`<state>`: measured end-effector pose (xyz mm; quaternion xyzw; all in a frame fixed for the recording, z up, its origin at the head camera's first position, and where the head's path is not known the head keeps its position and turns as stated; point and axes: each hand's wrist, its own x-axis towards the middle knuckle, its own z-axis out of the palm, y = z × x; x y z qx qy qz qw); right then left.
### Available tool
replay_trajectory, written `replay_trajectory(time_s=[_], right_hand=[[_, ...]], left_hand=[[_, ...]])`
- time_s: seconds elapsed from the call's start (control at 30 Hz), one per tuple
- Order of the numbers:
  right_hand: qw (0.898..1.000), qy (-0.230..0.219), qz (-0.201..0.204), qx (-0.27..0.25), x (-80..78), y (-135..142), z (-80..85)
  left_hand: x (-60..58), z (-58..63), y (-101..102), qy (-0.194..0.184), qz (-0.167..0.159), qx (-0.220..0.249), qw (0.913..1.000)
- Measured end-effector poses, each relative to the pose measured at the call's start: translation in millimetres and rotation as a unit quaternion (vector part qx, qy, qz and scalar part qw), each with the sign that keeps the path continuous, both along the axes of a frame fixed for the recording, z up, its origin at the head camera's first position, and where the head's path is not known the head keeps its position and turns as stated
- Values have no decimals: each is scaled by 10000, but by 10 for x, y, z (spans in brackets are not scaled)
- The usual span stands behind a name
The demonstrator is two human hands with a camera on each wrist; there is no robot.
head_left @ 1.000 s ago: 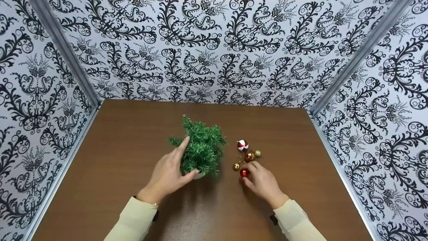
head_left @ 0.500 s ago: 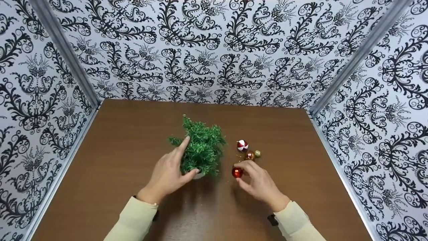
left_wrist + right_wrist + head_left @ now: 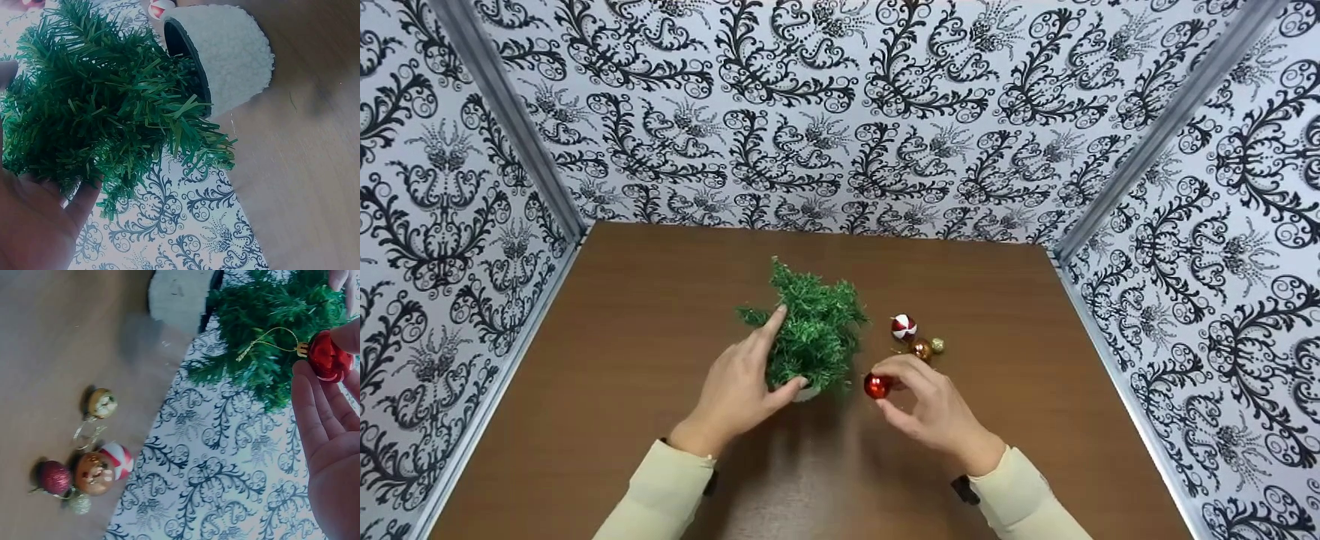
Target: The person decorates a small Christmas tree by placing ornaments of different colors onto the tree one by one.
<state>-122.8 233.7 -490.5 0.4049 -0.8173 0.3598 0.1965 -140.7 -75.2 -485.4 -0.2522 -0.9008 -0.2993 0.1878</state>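
Observation:
A small artificial Christmas tree point(image 3: 816, 330) stands on the table in a white, fuzzy-covered pot point(image 3: 230, 59). My left hand point(image 3: 739, 382) rests against the tree's left side, index finger lying straight on the branches and thumb near the pot. In the left wrist view, some of its fingers are hidden behind the greenery. My right hand point(image 3: 934, 409) pinches a shiny red Christmas ball point(image 3: 326, 357) between thumb and fingers, just right of the tree. A gold cap and a loop of gold string point(image 3: 273, 331) stick out from the ball, and the loop hangs free.
Right of the tree lie a red-and-white ball point(image 3: 904, 327), a copper ball point(image 3: 920, 349) and a small glittery gold ball point(image 3: 937, 345). The right wrist view adds a shiny gold ball point(image 3: 102, 403) and a dark red glittery ball point(image 3: 54, 477). Patterned walls point(image 3: 810, 150) enclose the table.
My right hand has drawn the red ball leftward, from beside the other balls toward the tree, and its view of the cap side has turned. My left hand stays in place.

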Motion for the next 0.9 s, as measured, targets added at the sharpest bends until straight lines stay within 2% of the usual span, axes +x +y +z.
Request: replay_trajectory(time_s=[0.2,0.4,0.6,0.9], right_hand=[[9996,266,114,-55,-10,-70,99],[9992,317,179,-139,-23,-108,137],[9991,262,200,-281,-14,-151,192],[9968,139,449,-649,132,-335,486]], left_hand=[[2,6,-2,-48,38,-28,10000],[-1,5,6,-25,57,-9,10000],[3,7,22,232,122,-22,9997],[17,10,47,603,159,17,9981]])
